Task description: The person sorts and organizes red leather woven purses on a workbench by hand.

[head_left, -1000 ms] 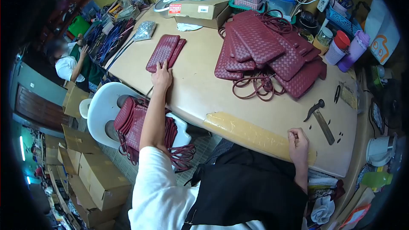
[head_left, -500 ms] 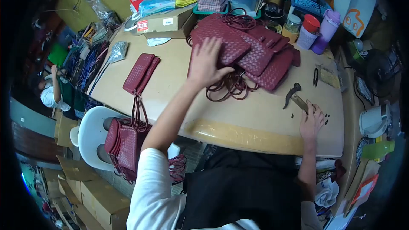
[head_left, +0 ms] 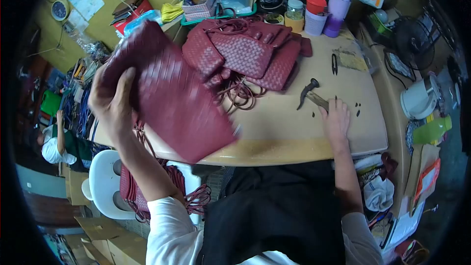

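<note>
My left hand [head_left: 115, 100] is closed on the edge of a dark red woven bag [head_left: 174, 88], lifted tilted above the table's left part and slightly blurred. My right hand [head_left: 336, 120] rests on the table with its fingers around the wooden handle of a hammer [head_left: 309, 90], whose dark head lies toward the table's middle. Behind the lifted bag, a pile of dark red woven bags [head_left: 245, 51] lies on the table, with thin cords [head_left: 240, 95] looped at its front.
The table [head_left: 274, 127] bears small dark pieces and a black tool [head_left: 334, 63] at right. Cups and a purple bottle [head_left: 337, 10] stand behind. A white chair [head_left: 105, 179] holding more red bags stands at left. A person [head_left: 56, 142] is in the left background.
My left hand has gone from lying spread on the pile to holding one bag, lifted and moved left. My right hand stays at the hammer. The camera view has shifted.
</note>
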A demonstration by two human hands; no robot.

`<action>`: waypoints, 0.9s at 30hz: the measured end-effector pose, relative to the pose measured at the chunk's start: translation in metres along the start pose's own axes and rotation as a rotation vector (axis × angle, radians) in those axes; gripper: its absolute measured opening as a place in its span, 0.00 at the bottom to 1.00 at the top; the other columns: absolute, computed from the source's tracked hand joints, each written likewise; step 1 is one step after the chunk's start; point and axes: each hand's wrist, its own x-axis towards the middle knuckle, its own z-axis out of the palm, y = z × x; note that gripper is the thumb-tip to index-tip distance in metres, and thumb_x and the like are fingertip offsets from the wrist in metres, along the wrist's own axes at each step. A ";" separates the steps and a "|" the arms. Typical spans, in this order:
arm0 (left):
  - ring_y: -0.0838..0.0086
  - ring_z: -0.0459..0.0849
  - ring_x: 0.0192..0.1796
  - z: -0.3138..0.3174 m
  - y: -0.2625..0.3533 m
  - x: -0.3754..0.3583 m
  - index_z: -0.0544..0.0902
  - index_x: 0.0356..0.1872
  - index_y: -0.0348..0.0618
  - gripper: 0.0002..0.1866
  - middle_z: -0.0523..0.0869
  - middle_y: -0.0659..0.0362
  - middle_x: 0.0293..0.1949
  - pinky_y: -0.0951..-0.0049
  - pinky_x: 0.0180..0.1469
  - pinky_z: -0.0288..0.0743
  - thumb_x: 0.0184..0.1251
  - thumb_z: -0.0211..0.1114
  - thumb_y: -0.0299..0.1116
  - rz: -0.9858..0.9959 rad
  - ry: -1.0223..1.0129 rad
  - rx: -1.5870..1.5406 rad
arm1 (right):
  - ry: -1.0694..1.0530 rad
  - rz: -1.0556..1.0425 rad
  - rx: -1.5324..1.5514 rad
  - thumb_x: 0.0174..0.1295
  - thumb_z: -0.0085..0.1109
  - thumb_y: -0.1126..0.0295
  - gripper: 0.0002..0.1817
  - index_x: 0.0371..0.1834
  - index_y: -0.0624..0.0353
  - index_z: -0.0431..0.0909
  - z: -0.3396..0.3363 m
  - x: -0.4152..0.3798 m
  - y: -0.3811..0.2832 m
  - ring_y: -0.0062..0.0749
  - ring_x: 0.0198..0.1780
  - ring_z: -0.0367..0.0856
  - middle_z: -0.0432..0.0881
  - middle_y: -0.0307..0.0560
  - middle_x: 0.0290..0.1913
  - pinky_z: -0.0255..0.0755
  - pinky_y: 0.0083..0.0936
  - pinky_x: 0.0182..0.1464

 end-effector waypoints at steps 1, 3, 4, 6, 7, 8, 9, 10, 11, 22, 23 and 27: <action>0.80 0.82 0.45 -0.003 0.013 -0.005 0.81 0.50 0.28 0.15 0.87 0.58 0.42 0.78 0.54 0.74 0.62 0.67 0.19 0.021 0.007 0.076 | -0.003 0.014 -0.006 0.62 0.61 0.59 0.20 0.52 0.56 0.72 0.001 0.000 -0.003 0.47 0.55 0.72 0.75 0.51 0.51 0.65 0.45 0.57; 0.77 0.83 0.43 0.004 0.049 -0.022 0.83 0.47 0.31 0.14 0.87 0.57 0.41 0.77 0.51 0.75 0.59 0.67 0.16 0.070 -0.110 0.188 | -0.021 -0.065 -0.020 0.64 0.59 0.58 0.18 0.50 0.56 0.71 0.005 -0.001 -0.007 0.50 0.54 0.75 0.76 0.52 0.49 0.71 0.45 0.52; 0.74 0.84 0.39 0.012 0.066 -0.026 0.86 0.44 0.35 0.15 0.88 0.56 0.38 0.76 0.47 0.75 0.53 0.68 0.15 0.246 -0.223 0.396 | -0.026 -0.055 -0.025 0.64 0.59 0.58 0.18 0.50 0.56 0.71 0.005 -0.001 -0.008 0.50 0.54 0.75 0.76 0.52 0.49 0.71 0.45 0.52; 0.70 0.83 0.33 0.038 0.087 -0.046 0.88 0.40 0.38 0.16 0.86 0.55 0.31 0.74 0.37 0.74 0.47 0.67 0.15 0.096 -0.441 0.369 | -0.002 -0.026 0.015 0.68 0.55 0.56 0.18 0.52 0.55 0.71 0.003 0.003 -0.009 0.50 0.50 0.78 0.78 0.55 0.45 0.73 0.46 0.49; 0.68 0.83 0.30 0.044 0.082 -0.049 0.88 0.39 0.39 0.14 0.85 0.55 0.29 0.73 0.34 0.74 0.48 0.69 0.17 0.106 -0.636 0.257 | -0.001 -0.022 0.010 0.68 0.55 0.56 0.18 0.52 0.55 0.71 0.000 0.008 -0.006 0.50 0.50 0.78 0.78 0.55 0.45 0.73 0.46 0.49; 0.64 0.83 0.30 0.054 0.078 -0.049 0.87 0.38 0.38 0.12 0.85 0.55 0.29 0.71 0.34 0.75 0.49 0.71 0.22 0.078 -0.834 0.163 | -0.068 0.086 0.141 0.70 0.52 0.55 0.18 0.53 0.55 0.70 -0.005 0.012 -0.003 0.49 0.46 0.80 0.79 0.54 0.41 0.73 0.44 0.48; 0.60 0.84 0.32 0.067 0.062 -0.044 0.87 0.37 0.39 0.11 0.85 0.54 0.29 0.67 0.35 0.76 0.51 0.72 0.26 0.120 -1.039 -0.028 | -0.135 0.194 0.273 0.71 0.50 0.54 0.18 0.55 0.55 0.69 -0.008 0.017 0.001 0.48 0.43 0.81 0.80 0.54 0.37 0.74 0.42 0.47; 0.59 0.86 0.34 0.081 0.048 -0.043 0.86 0.37 0.40 0.11 0.85 0.53 0.29 0.65 0.36 0.76 0.52 0.73 0.30 0.022 -1.231 -0.196 | -0.135 0.199 0.270 0.71 0.50 0.54 0.18 0.55 0.55 0.69 -0.004 0.022 0.010 0.48 0.43 0.81 0.80 0.54 0.37 0.74 0.42 0.47; 0.58 0.86 0.33 0.098 0.032 -0.043 0.86 0.37 0.41 0.13 0.86 0.53 0.29 0.65 0.37 0.76 0.53 0.74 0.35 -0.030 -1.385 -0.238 | -0.116 0.166 0.429 0.72 0.48 0.56 0.17 0.55 0.55 0.68 0.003 0.027 0.023 0.44 0.38 0.82 0.80 0.51 0.34 0.75 0.39 0.45; 0.43 0.52 0.75 0.170 -0.007 -0.221 0.64 0.72 0.55 0.44 0.61 0.47 0.72 0.34 0.72 0.42 0.58 0.59 0.67 0.201 -1.181 0.587 | -0.223 0.452 1.655 0.74 0.48 0.63 0.12 0.53 0.57 0.69 -0.025 -0.028 0.046 0.18 0.25 0.74 0.74 0.37 0.27 0.70 0.17 0.28; 0.43 0.52 0.75 0.169 -0.015 -0.228 0.64 0.72 0.55 0.44 0.61 0.47 0.72 0.34 0.72 0.42 0.58 0.59 0.67 0.195 -1.188 0.582 | -0.297 0.466 1.678 0.73 0.49 0.65 0.12 0.54 0.55 0.68 -0.027 -0.036 0.047 0.18 0.25 0.73 0.75 0.37 0.29 0.69 0.18 0.26; 0.42 0.52 0.75 0.169 -0.005 -0.225 0.66 0.72 0.56 0.40 0.60 0.53 0.74 0.35 0.73 0.41 0.61 0.60 0.63 0.297 -1.313 0.345 | -0.250 0.244 1.581 0.70 0.52 0.72 0.11 0.53 0.58 0.69 -0.025 -0.041 0.018 0.19 0.28 0.76 0.78 0.42 0.36 0.73 0.17 0.29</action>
